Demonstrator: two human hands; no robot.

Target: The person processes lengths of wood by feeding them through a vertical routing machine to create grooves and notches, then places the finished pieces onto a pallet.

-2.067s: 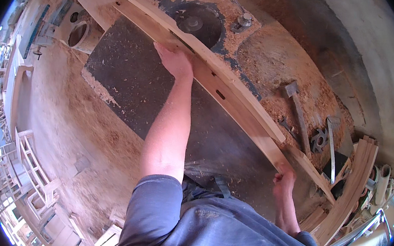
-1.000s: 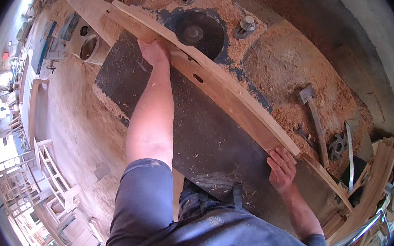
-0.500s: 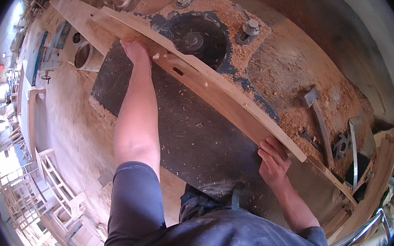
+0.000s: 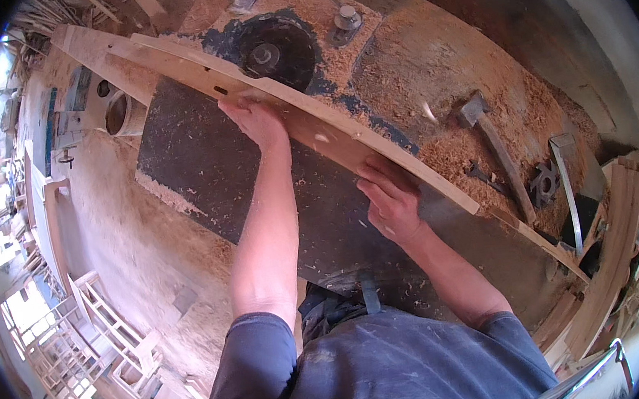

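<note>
A long pale wooden board (image 4: 313,135) with a small slot lies slantwise across a dark machine table (image 4: 199,146), and a paler strip (image 4: 376,144) runs along its far edge. My left hand (image 4: 256,121) presses against the near side of the board close to the slot, thumb toward the left. Further right, my right hand (image 4: 390,199) grips the board's near edge, its fingers bent and the tips partly hidden. Beyond the board is a dark round spindle plate (image 4: 265,55) ringed by wood shavings.
Metal clamp fittings (image 4: 346,21) stand behind the plate. An axe (image 4: 495,144), a spanner (image 4: 484,176) and a toothed dark metal part (image 4: 543,184) lie among shavings at right. Timber planks (image 4: 610,256) lean at the far right. Wooden frames (image 4: 108,320) stand at left.
My left hand has shifted rightward and nearer along the board. My right hand has moved leftward and farther in, so the two are closer together. The view has turned slightly.
</note>
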